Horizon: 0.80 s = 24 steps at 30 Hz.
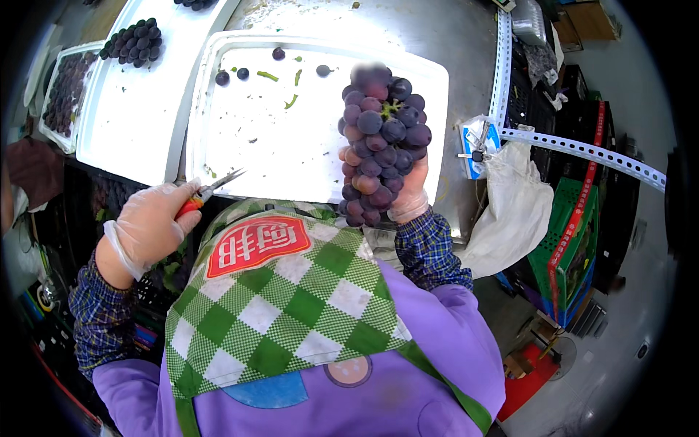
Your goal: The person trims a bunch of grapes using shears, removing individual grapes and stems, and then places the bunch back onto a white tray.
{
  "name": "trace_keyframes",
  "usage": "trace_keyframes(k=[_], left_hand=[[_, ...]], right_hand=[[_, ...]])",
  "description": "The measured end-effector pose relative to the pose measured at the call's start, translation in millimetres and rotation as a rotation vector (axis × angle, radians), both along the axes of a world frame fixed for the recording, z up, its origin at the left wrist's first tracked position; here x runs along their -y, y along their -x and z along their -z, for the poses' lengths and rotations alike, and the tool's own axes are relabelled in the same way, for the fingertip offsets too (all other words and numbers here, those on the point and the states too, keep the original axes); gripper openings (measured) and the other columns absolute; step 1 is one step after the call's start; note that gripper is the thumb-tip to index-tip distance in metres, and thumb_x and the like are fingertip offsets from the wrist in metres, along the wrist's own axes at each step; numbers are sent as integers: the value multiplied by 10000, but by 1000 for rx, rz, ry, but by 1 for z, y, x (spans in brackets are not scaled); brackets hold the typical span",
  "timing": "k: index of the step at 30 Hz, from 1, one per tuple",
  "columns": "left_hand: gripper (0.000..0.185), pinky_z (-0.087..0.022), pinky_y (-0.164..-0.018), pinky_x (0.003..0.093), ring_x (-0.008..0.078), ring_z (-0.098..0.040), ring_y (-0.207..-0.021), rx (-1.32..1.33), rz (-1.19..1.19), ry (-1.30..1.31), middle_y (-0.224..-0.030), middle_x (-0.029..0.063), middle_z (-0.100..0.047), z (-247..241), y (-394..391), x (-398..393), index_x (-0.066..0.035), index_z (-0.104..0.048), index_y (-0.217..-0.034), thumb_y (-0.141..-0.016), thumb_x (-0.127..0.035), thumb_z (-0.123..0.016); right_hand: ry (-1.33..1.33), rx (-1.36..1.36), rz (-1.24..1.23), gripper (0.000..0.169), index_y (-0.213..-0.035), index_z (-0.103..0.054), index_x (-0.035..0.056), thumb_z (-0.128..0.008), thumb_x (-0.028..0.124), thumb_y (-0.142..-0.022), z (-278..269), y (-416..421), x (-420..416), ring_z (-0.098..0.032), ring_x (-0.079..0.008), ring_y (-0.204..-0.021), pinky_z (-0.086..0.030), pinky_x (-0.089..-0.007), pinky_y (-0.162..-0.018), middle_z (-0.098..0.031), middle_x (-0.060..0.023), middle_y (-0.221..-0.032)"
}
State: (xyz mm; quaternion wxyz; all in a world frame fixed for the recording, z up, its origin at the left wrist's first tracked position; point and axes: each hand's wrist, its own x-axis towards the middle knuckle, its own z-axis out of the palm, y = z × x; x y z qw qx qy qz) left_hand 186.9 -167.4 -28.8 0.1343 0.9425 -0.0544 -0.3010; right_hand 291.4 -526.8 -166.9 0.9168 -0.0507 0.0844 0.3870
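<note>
My right hand (413, 188), in a clear glove, holds up a large bunch of purple grapes (377, 142) over the right part of a white foam tray (322, 188). A green stem shows among the berries, and the bunch hides most of my fingers. On the left, my gloved left hand (155, 218) grips small pointed snips (210, 188) with red handles. Their slim blades reach over the tray's near left edge, apart from the bunch. Loose grapes (222, 78) and cut green stem pieces (267, 76) lie in the tray, with small dark debris.
Another white tray (131, 120) to the left carries a dark grape bunch (136, 42). Beyond it sits a smaller box of grapes (68, 90). Right of the metal table (469, 82) are keys (478, 155) on a blue-white packet, perforated metal rails (584, 150) and a green crate (562, 218).
</note>
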Motion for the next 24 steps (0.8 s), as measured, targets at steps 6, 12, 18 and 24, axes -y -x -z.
trace_keyframes(k=[6, 12, 18, 24], left_hand=[[467, -533, -864, 457, 407, -674, -969, -8, -70, 76, -1050, 216, -698, 8, 0, 7, 3, -613, -1329, -933, -236, -681], [465, -542, -827, 422, 373, -695, -945, 56, -276, 377, -1003, 228, -698, -2, -3, 28, 32, -593, -1338, -990, -270, -655], [446, -510, -825, 317, 179, -628, -867, -559, -707, 1131, -985, 109, -660, -44, -25, 70, 62, -573, -1256, -1035, -320, -509], [345, -475, -752, 268, 128, -552, -766, -656, -597, 1164, -904, 40, -582, -53, -37, 109, 4, -513, -1267, -1044, -248, -439]], right_hand=[[31, 39, 33, 809, -1489, -445, 27, -308, 665, -1011, -8, -3, -7, -636, -391, -1159, -550, -508, -987, -574, -211, -1388], [237, 132, 79, 759, -1473, -464, 17, -273, 610, -1039, -18, -7, -18, -628, -335, -1199, -536, -474, -1027, -594, -178, -1381], [371, 207, 168, 751, -1465, -476, 45, -270, 628, -1038, -20, -12, -36, -627, -299, -1212, -534, -452, -1042, -599, -145, -1383], [389, 155, 221, 726, -1461, -481, 60, -292, 625, -1046, -21, -13, -43, -634, -269, -1208, -543, -447, -1029, -604, -134, -1373]])
